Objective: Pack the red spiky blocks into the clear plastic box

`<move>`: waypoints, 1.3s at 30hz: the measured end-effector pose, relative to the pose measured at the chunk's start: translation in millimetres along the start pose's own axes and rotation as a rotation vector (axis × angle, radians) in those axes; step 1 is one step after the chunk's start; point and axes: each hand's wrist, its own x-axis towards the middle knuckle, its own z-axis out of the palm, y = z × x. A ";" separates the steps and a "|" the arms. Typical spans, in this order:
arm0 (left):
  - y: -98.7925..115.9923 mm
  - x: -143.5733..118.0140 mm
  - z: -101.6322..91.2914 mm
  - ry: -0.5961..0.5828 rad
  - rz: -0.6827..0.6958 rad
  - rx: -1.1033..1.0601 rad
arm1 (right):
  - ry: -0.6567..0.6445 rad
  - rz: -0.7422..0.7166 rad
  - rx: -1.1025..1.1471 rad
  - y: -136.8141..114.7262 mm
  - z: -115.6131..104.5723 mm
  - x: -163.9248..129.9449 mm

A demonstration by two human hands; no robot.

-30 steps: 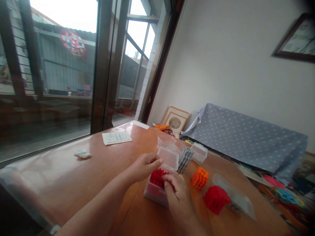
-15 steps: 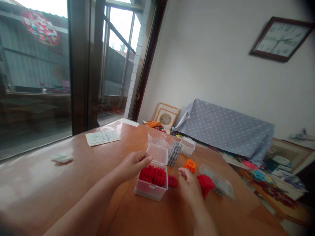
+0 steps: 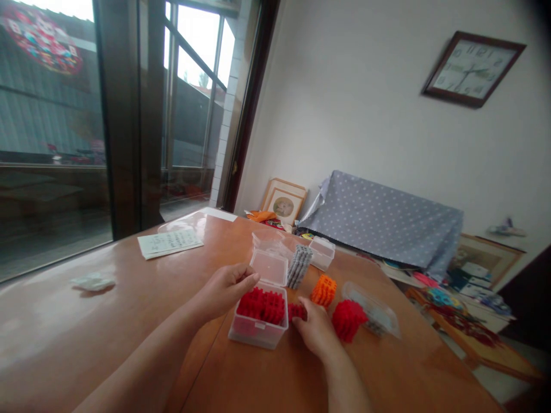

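A clear plastic box (image 3: 258, 339) stands in front of me with its lid (image 3: 269, 268) tipped back, filled with red interlocking blocks (image 3: 262, 304). Beside the box's left rear corner, my left hand (image 3: 228, 289) is closed in a pinch; whether anything is between the fingertips cannot be made out. My right hand (image 3: 316, 327) has its thumb and fingers around a small red block piece (image 3: 296, 311) lying just right of the box. To the right of that hand sits a larger red block stack (image 3: 348, 320). An orange block stack (image 3: 324, 290) is behind the hand.
Behind the box, a tall grey block stack (image 3: 299, 266) stands near another clear box (image 3: 322, 253). A clear container (image 3: 376, 312) with grey pieces lies at the right. Papers (image 3: 170, 243) and a crumpled wrapper (image 3: 93, 282) are on the wooden table (image 3: 142, 321) at left.
My right hand has moved left and down from beside the orange stack onto the small red block piece. The left hand keeps its pinch by the box. The view has shifted slightly.
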 end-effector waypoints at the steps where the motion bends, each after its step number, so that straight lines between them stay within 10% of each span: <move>1: -0.1 -0.2 0.2 0.000 -0.001 0.000 | 0.010 -0.005 0.004 0.9 0.2 0.6; 21: -5.4 1.3 4.6 0.077 -0.010 0.045 | 0.259 -0.206 0.639 -57.6 -55.5 -30.7; 30: -23.6 7.5 9.8 0.319 -0.085 0.038 | 0.137 -0.426 0.455 -88.3 -55.1 -48.9; 39: -34.4 7.5 17.0 0.241 -0.192 0.124 | 0.085 -0.460 0.322 -87.6 -41.7 -46.2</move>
